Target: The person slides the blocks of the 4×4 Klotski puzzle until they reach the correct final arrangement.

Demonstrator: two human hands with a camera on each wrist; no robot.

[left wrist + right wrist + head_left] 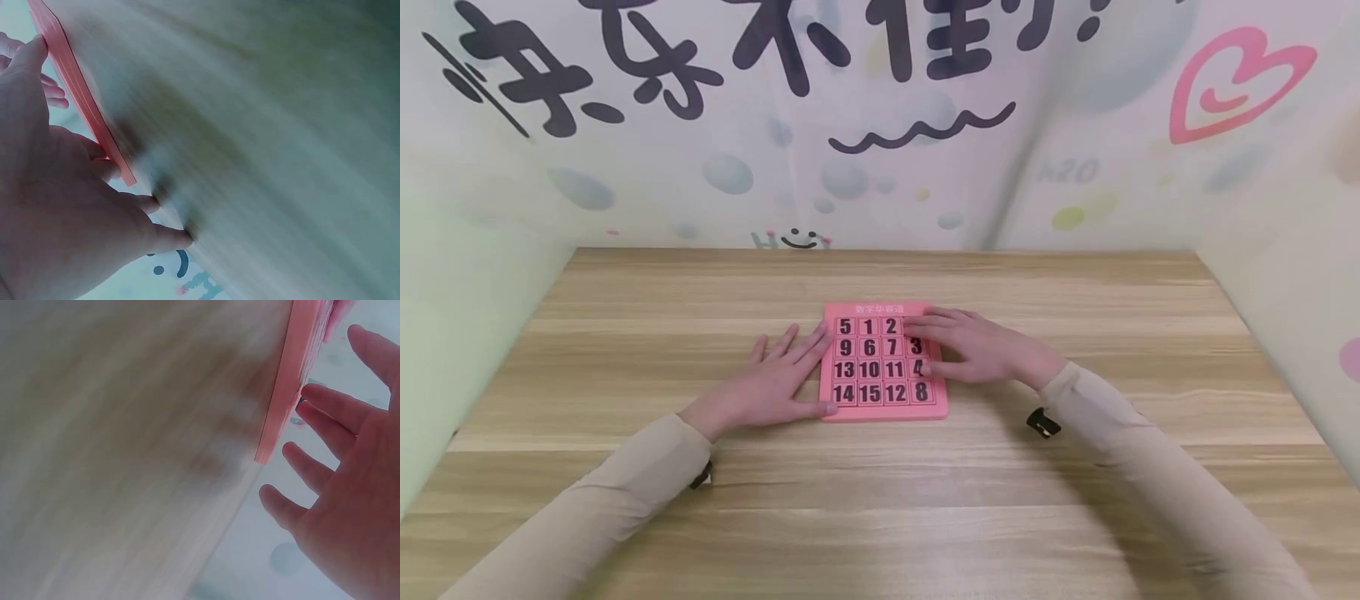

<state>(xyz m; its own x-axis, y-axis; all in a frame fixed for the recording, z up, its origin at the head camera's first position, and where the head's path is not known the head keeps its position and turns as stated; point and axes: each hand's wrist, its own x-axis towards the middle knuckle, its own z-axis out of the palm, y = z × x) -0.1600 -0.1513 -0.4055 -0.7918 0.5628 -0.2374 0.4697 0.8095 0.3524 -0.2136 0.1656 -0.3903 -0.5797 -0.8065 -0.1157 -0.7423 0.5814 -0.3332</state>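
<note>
A pink sliding number puzzle (883, 414) lies flat on the wooden table, with black numerals on square tiles. Its top row reads 5, 1, 2, and the top right corner is hidden under my right fingers. My left hand (767, 387) rests along the puzzle's left side, thumb at the near left corner and fingertips at the left edge. In the left wrist view, two fingertips (181, 239) reach the table beyond the frame. Over the right columns extends my right hand (981, 346), its fingers nearly straight near the 2 and its thumb overlapping the 4 tile.
Behind the wooden table (880, 517) stands a white wall (925, 192) with dark lettering, bubbles and a pink heart. Both forearms wear pale sleeves (1120, 433), and a small black clip (1043, 422) shows below the right cuff.
</note>
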